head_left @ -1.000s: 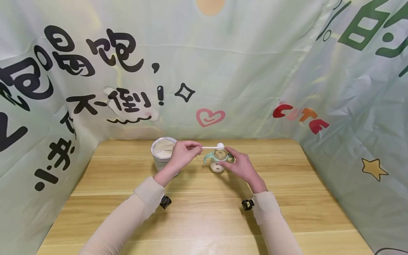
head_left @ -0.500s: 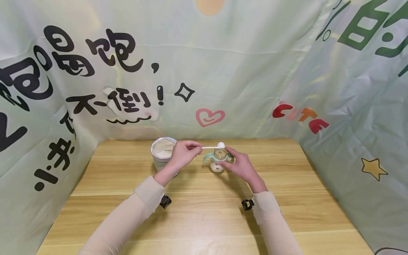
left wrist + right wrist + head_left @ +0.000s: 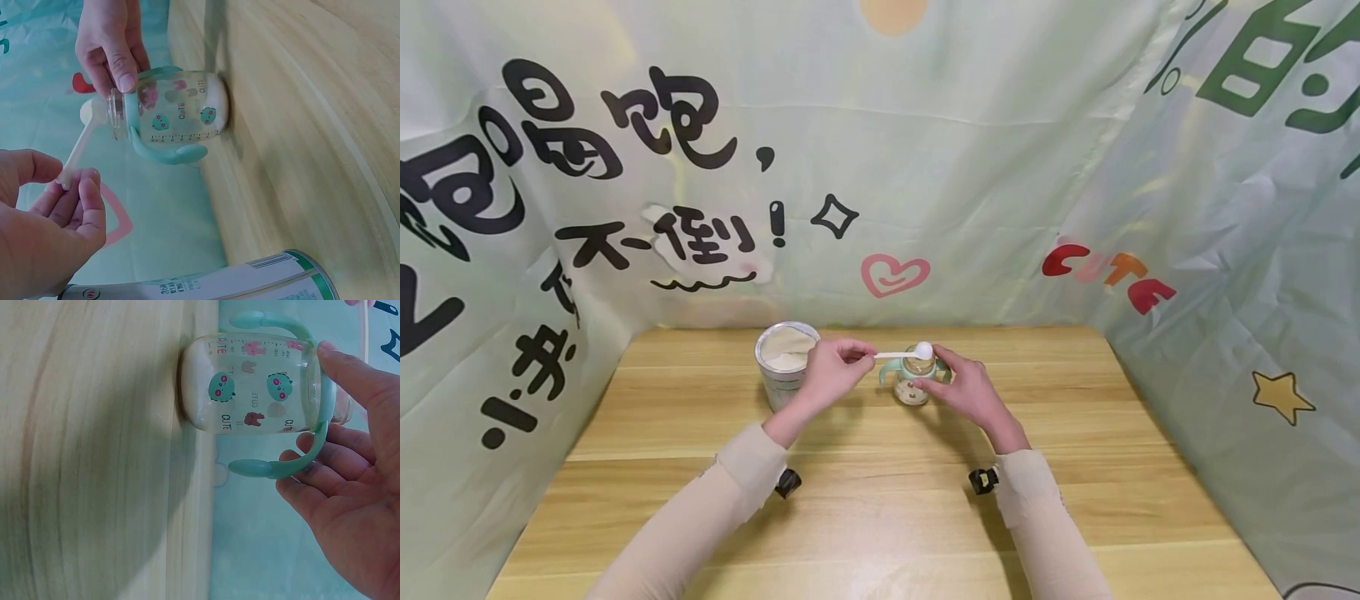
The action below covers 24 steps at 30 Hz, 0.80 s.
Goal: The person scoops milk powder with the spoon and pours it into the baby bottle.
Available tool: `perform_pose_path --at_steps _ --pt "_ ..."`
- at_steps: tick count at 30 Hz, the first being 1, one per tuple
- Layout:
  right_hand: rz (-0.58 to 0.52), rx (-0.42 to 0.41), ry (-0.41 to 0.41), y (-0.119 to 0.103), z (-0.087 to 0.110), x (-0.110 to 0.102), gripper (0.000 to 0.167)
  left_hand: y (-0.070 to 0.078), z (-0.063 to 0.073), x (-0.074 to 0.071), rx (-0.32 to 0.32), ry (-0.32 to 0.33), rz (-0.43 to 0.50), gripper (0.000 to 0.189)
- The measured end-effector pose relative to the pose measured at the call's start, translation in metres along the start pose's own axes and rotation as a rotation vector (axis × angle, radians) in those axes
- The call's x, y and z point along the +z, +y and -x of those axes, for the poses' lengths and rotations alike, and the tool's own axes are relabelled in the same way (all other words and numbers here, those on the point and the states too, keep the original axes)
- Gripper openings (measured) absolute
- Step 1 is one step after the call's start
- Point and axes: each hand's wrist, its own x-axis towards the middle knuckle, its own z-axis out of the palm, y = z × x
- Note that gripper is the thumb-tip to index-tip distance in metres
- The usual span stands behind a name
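Observation:
Between thumb and fingers, my left hand (image 3: 835, 367) pinches the handle end of a small white scoop (image 3: 78, 149). The scoop's rounded bowl is right at the open mouth of a clear baby bottle (image 3: 912, 392) in the head view. My right hand (image 3: 365, 440) holds that bottle around its mint-green collar, thumb on one side and fingers on the other. Mint handles (image 3: 269, 467) stick out from both sides of the collar. The bottle stands upright on the table, with a whitish layer at its bottom.
Left of the bottle, behind my left hand, stands an open can (image 3: 775, 382) of pale powder. The wooden table (image 3: 880, 500) ends at a printed fabric backdrop (image 3: 985, 208) that also rises along both sides. A small black device (image 3: 982, 481) sits by the right cuff.
My left hand has shifted slightly, and the scoop's bowl has come down and a little to the right over the bottle mouth. The right hand and bottle stay in place.

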Motion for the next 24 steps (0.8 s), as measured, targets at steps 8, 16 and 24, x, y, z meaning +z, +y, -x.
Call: perform_pose_path --at_steps 8,16,24 --pt "0.007 0.004 0.008 -0.0009 0.0004 -0.0001 0.076 -0.0022 0.0014 0.0006 0.034 0.034 0.004 0.014" --pt "0.012 0.008 0.011 -0.0015 0.0005 -0.0004 0.074 -0.0032 0.0018 0.0020 0.026 0.059 0.018 0.015" --pt "0.007 0.001 0.012 -0.0009 0.0002 0.0000 0.071 -0.0004 0.0000 0.0033 -0.012 0.115 0.035 0.014"
